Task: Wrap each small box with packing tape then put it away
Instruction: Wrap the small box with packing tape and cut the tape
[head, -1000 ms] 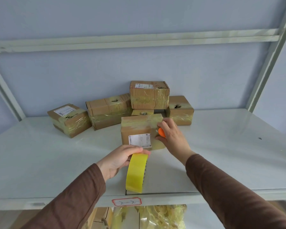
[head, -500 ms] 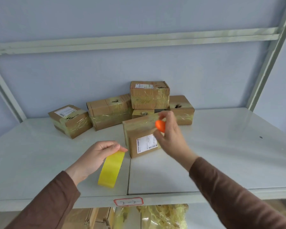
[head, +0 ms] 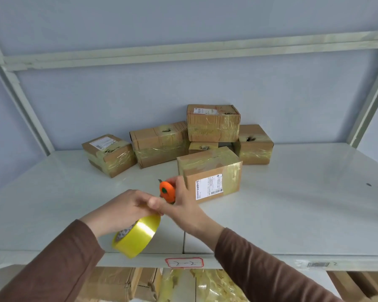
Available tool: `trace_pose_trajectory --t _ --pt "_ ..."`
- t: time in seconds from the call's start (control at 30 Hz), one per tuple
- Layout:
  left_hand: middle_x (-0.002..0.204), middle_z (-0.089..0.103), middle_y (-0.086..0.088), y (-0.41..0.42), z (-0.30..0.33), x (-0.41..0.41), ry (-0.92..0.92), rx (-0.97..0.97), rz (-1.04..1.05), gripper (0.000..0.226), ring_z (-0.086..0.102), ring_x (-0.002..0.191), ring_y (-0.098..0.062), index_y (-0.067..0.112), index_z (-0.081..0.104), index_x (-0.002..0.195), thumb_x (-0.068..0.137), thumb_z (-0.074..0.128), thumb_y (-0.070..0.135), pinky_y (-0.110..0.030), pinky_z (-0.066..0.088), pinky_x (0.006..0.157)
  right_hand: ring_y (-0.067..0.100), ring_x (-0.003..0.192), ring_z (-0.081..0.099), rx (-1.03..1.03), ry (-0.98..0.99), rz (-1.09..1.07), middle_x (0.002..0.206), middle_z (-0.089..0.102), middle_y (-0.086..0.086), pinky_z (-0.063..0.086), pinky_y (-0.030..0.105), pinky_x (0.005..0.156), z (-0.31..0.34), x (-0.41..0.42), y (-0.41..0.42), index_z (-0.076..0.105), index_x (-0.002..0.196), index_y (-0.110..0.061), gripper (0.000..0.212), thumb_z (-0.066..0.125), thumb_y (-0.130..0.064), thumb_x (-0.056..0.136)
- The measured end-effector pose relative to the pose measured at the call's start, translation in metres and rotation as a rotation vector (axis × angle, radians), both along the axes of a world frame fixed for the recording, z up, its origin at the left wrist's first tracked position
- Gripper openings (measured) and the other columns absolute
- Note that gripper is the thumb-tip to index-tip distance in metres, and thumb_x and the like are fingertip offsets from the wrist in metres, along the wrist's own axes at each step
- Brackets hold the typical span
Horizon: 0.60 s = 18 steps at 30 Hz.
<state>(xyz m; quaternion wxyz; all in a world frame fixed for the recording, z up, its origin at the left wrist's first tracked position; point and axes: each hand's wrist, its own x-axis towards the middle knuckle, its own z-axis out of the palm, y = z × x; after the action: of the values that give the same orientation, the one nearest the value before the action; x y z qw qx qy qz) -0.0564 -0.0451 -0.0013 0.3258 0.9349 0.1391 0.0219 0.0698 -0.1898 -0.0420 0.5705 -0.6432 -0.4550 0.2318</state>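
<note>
A left hand (head: 127, 205) grips a yellow tape roll (head: 136, 237); the right hand (head: 180, 209), touching it, holds an orange cutter (head: 166, 191). A taped box (head: 210, 173) sits just beyond them on the shelf (head: 292, 203).

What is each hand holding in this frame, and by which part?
The left hand grips the yellow tape roll at its upper rim. The right hand holds the orange cutter by its lower body.

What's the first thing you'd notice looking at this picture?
The bright yellow tape roll at the shelf's front edge, gripped by the left hand, jumps out first. Right beside it, the right hand holds a small orange cutter. Behind them sits a taped box with a white label, in front of a pile of boxes.
</note>
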Motion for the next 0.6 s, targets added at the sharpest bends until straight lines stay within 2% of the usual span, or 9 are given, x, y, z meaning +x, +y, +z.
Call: trace_pose_trajectory --t 0.03,0.1,0.2,0.27,0.33,0.37,0.43,0.53,0.6 --pt "0.073 0.069 0.021 0.003 -0.001 0.0 0.023 0.049 0.002 0.028 0.062 0.071 0.002 0.034 0.073 0.077 0.093 0.057 0.05 -0.03 0.048 0.071 0.012 0.082 0.054 0.005 -0.081 -0.055 0.096 0.058 0.001 0.05 0.039 0.078 -0.005 -0.003 0.006 0.045 0.113 -0.013 0.049 0.074 -0.046 0.09" --pt "0.074 0.069 0.018 0.011 -0.003 0.001 0.1 0.226 0.036 0.026 0.063 0.074 0.0 0.036 0.074 0.082 0.098 0.057 0.047 -0.03 0.047 0.069 0.017 0.076 0.051 0.05 -0.055 -0.144 0.087 0.059 0.007 0.048 0.047 0.077 -0.015 -0.008 0.016 0.048 0.103 -0.008 0.029 0.069 -0.027 0.098" --pt "0.073 0.057 0.016 0.027 -0.008 0.001 0.236 0.594 0.025 0.031 0.054 0.081 -0.003 0.038 0.059 0.074 0.102 0.051 0.048 -0.029 0.04 0.068 0.014 0.072 0.052 0.044 0.139 -0.209 0.079 0.062 0.001 0.049 0.039 0.073 -0.033 -0.023 0.029 0.058 0.092 -0.011 0.02 0.072 -0.024 0.094" --pt "0.09 0.059 0.014 0.035 -0.016 0.002 0.328 0.679 -0.054 0.027 0.051 0.101 -0.006 0.032 0.061 0.084 0.104 0.048 0.046 -0.03 0.045 0.083 0.014 0.069 0.057 -0.035 0.194 -0.24 0.075 0.063 -0.002 0.053 0.037 0.072 -0.047 -0.03 0.035 0.063 0.089 -0.015 0.016 0.075 -0.026 0.091" --pt "0.113 0.062 0.01 0.04 -0.029 0.003 0.373 0.659 -0.117 0.025 0.048 0.121 -0.008 0.026 0.068 0.11 0.104 0.049 0.042 -0.027 0.041 0.102 0.017 0.071 0.059 -0.156 0.155 -0.261 0.077 0.062 -0.003 0.057 0.041 0.073 -0.055 -0.029 0.037 0.063 0.101 -0.02 0.02 0.074 -0.033 0.091" --pt "0.128 0.058 0.009 0.042 -0.035 0.002 0.37 0.622 -0.114 0.03 0.043 0.131 -0.009 0.025 0.064 0.125 0.104 0.05 0.041 -0.024 0.035 0.109 0.018 0.074 0.059 -0.212 0.103 -0.271 0.08 0.06 -0.004 0.055 0.04 0.072 -0.056 -0.025 0.037 0.059 0.109 -0.021 0.028 0.073 -0.036 0.091" --pt "0.155 0.039 0.007 0.042 -0.042 -0.001 0.341 0.501 -0.031 0.056 0.029 0.147 -0.009 0.025 0.039 0.151 0.102 0.055 0.044 -0.021 0.024 0.117 0.02 0.081 0.06 -0.297 -0.025 -0.262 0.088 0.061 -0.003 0.052 0.036 0.073 -0.049 -0.019 0.033 0.051 0.117 -0.021 0.04 0.071 -0.041 0.091" --pt "0.168 0.006 0.013 0.037 -0.038 -0.003 0.361 0.281 0.04 0.102 0.014 0.155 -0.012 0.035 -0.003 0.163 0.092 0.069 0.045 -0.028 0.024 0.12 0.026 0.087 0.065 -0.421 -0.401 -0.233 0.097 0.07 0.003 0.056 0.04 0.076 -0.032 -0.011 0.018 0.052 0.118 -0.021 0.041 0.065 -0.05 0.094" --pt "0.167 -0.007 0.02 0.031 -0.03 0.0 0.296 0.195 0.035 0.109 0.002 0.156 -0.006 0.047 -0.013 0.158 0.09 0.071 0.037 -0.028 0.025 0.119 0.024 0.085 0.067 -0.357 -0.642 -0.284 0.093 0.074 -0.001 0.054 0.037 0.074 -0.014 0.002 0.0 0.058 0.114 -0.022 0.038 0.061 -0.055 0.095"
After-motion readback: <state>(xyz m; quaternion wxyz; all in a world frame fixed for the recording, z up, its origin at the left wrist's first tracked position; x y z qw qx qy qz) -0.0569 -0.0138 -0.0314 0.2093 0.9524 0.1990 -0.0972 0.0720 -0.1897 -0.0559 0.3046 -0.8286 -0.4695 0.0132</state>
